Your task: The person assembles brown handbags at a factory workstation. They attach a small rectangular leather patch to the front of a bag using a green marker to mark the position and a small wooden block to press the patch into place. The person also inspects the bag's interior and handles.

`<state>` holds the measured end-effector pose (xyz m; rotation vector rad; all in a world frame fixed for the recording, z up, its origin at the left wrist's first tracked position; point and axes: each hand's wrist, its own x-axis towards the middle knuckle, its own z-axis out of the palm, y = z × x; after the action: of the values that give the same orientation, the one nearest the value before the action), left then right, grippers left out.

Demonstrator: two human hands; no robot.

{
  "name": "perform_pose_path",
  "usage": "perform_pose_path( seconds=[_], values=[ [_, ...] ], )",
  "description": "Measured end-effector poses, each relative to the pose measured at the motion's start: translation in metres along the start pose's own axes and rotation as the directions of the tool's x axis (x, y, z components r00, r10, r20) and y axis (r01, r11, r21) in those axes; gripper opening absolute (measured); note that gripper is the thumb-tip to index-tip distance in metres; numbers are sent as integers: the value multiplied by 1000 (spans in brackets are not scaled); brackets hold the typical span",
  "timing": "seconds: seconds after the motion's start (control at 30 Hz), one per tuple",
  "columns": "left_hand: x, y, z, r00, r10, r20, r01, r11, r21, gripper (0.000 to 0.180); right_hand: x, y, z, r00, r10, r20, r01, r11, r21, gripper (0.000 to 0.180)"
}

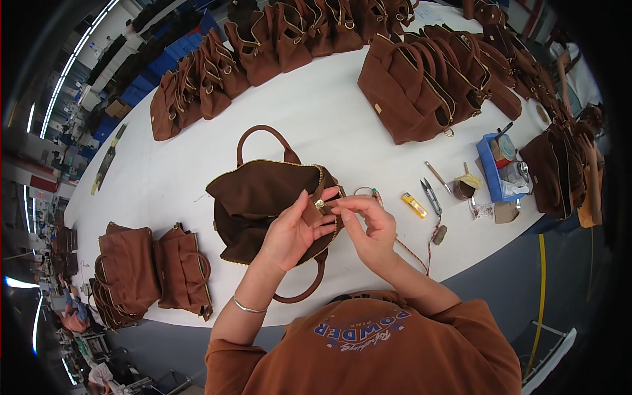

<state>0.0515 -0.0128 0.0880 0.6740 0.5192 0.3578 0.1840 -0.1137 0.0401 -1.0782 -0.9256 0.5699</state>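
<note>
A brown handbag [253,187] lies open in front of me on the white table, its dark inside facing up between two gold zipper edges. One handle [263,130] arches away from me and the other [315,284] toward me. Over the bag's right end, my left hand [289,230] holds a small brown leather tab [311,213] under the thumb, with its fingers stretched behind. A small gold metal fitting [320,204] shows beside the tab. My right hand [368,230] pinches close to that fitting; what lies between its fingertips is too small to make out.
Finished-looking brown bags [408,85] crowd the far side, and more [131,263] are stacked at near left. To the right lie a yellow lighter [414,205], snips [431,197], a pen-like tool [437,176], a small pot [464,189] and a blue bin [490,168]. Other people work nearby.
</note>
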Motion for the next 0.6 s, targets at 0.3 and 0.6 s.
perform_pose_path(
  seconds=[0.3, 0.6],
  values=[
    [-9, -8, -7, 993, 37, -112, -9, 969, 248, 36, 30, -6, -3, 996, 93, -9, -93, 967, -238, 25],
    [-23, -33, -8, 927, 312, -207, -118, 768, 629, 25, 27, 15, 5, 971, 188, 149, -160, 970, -185, 25]
  ],
)
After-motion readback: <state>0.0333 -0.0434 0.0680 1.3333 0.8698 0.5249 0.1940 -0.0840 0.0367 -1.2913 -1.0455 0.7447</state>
